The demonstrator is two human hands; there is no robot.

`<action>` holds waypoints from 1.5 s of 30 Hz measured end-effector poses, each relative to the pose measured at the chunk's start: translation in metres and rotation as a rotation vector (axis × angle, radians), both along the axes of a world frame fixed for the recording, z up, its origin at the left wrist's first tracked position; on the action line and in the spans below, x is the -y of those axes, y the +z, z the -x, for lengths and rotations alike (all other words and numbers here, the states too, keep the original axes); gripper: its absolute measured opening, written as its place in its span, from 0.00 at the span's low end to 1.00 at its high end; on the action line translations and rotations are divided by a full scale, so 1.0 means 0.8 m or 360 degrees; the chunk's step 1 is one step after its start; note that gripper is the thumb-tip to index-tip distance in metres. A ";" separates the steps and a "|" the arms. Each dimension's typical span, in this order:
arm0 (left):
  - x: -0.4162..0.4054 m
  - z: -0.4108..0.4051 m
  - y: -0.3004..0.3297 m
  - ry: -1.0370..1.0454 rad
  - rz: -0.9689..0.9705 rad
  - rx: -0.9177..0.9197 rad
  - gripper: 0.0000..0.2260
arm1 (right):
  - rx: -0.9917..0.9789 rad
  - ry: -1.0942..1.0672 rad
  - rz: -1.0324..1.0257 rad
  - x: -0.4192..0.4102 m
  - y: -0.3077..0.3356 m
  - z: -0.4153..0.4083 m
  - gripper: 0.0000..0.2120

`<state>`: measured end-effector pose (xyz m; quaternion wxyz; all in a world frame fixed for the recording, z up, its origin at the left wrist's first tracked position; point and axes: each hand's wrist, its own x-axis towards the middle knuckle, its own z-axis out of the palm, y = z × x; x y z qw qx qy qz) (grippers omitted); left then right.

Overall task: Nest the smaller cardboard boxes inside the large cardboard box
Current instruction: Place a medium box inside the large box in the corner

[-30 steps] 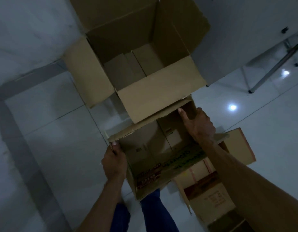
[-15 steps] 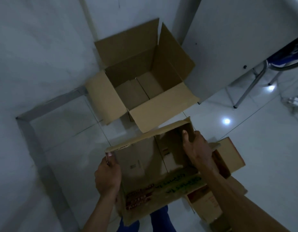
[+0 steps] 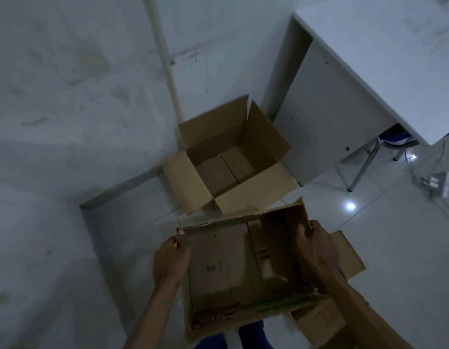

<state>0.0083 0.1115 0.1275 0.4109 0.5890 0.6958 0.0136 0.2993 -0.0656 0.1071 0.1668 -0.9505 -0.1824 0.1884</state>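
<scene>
Now both hands hold a smaller box [image 3: 233,270] just short of the large box [image 3: 231,159].
Left hand [image 3: 171,260] pinches its left wall; right hand [image 3: 316,250] curls over the right wall (flaps open); large box on the floor.

Matt brown cardboard boxes [image 3: 233,157] stand on glossy, reflective floor tiles [image 3: 384,222] beside a rough, stained wall [image 3: 67,84].

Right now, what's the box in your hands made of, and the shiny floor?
The held box looks like plain brown cardboard: matte, with rough, torn top edges. The floor seems to be glossy pale tile; it mirrors a lamp's bright spot and shows thin joint lines.
</scene>
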 end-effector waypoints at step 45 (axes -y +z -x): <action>-0.334 -0.275 -0.054 0.0482 0.0051 0.0176 0.14 | -0.0848 0.0271 -0.0284 -0.453 -0.016 -0.318 0.12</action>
